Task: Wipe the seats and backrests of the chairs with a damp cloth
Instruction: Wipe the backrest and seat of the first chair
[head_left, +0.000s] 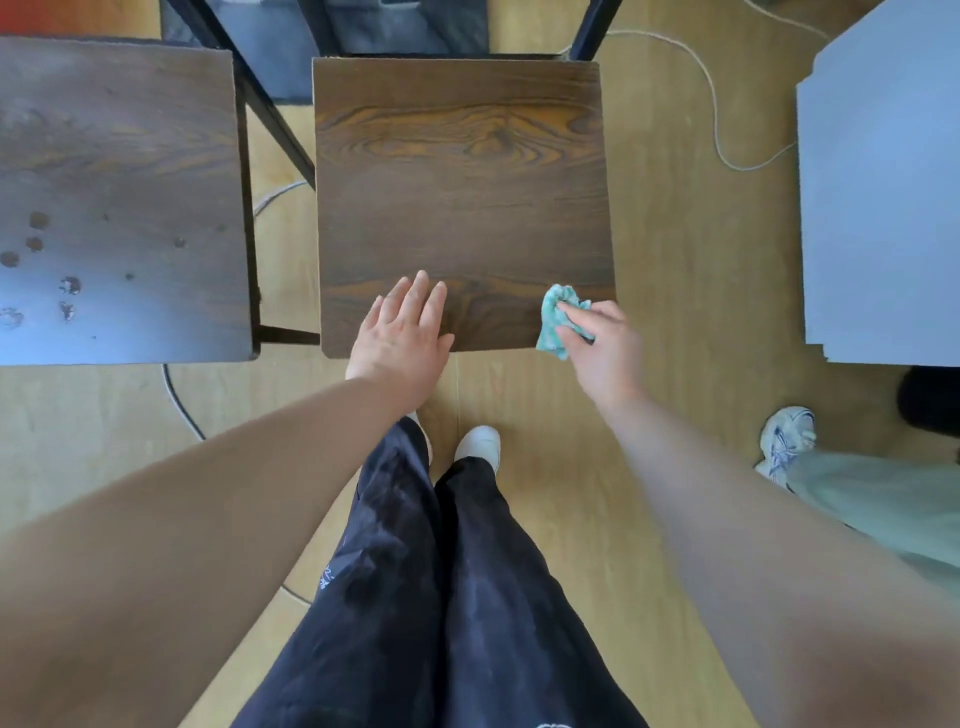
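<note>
Your forearms reach forward over dark trousers (441, 571) and a white shoe (480, 444) as you stand on the wooden floor (675, 260) facing the middle chair seat (462, 182), a dark wood-grain panel on a black frame (270, 104). Your left grip (402, 332) lies palm down at the seat's near edge, fingers straight and close together, holding nothing. It appears to rest there, probably to steady the chair against the push of the wiping. Whether it truly bears weight cannot be told. Your right grip (602, 348) is curled round a bunched teal cloth (558, 319), pinching it between thumb and fingers at the seat's near right corner, where the cloth overlaps the front edge. Bunching gives a firm pad to press with, and starting at a corner suits strokes across the panel, so the step in hand is judged to be the wiping of this seat, at or near its beginning. No backrest surface shows plainly, only frame posts at the far side. To your left a second chair seat (119, 197) carries several dark spots (36, 244) near its front, so it looks unwiped and will likely need firmer rubbing. To your right stand a pale grey panel (883, 208) and another person's sneaker (787, 441). A light cable (717, 104) loops over the floor beyond the seat and could catch a chair leg if you shift it.
</note>
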